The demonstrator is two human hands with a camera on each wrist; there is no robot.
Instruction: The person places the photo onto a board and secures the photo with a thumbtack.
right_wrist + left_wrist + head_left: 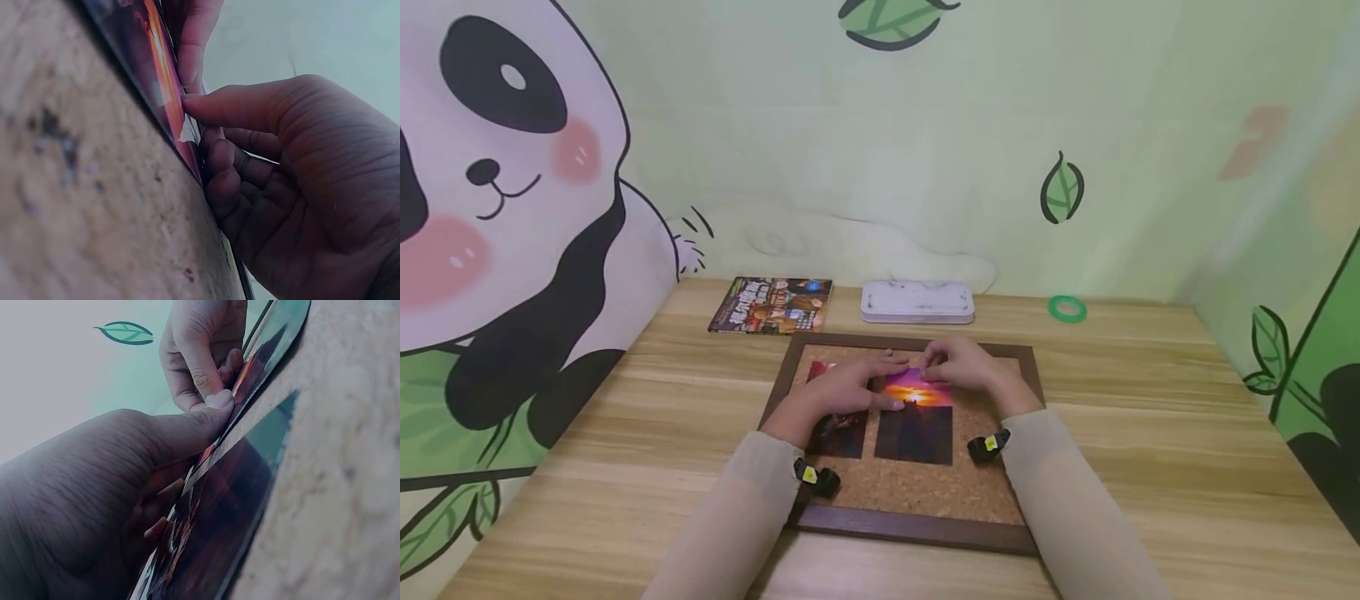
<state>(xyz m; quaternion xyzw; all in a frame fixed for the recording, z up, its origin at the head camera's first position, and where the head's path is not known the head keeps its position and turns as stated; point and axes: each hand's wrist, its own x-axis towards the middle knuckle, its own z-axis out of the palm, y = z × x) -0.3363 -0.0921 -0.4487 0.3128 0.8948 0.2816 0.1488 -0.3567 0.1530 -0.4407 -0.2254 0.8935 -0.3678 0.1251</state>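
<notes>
A sunset photo (914, 429) lies on the cork board (970, 492) in its dark brown frame. On its upper left part rests my left hand (848, 385), fingers stretched out and thumb on the print. At the photo's upper right, my right hand (964, 364) has its fingers curled, thumb and forefinger close together. Under that thumb, the right wrist view shows a small whitish piece (187, 129) against the print; its kind is unclear. Both thumbs nearly meet in the left wrist view. A second, dark reddish photo (842, 437) lies left of the first, partly under my left hand.
Behind the board stand a colourful booklet (771, 305), a white oblong case (917, 302) and a green ring (1067, 309). They lie on a wood-grain table (1150, 442). A wall with a painted panda (497, 167) rises at the back and left.
</notes>
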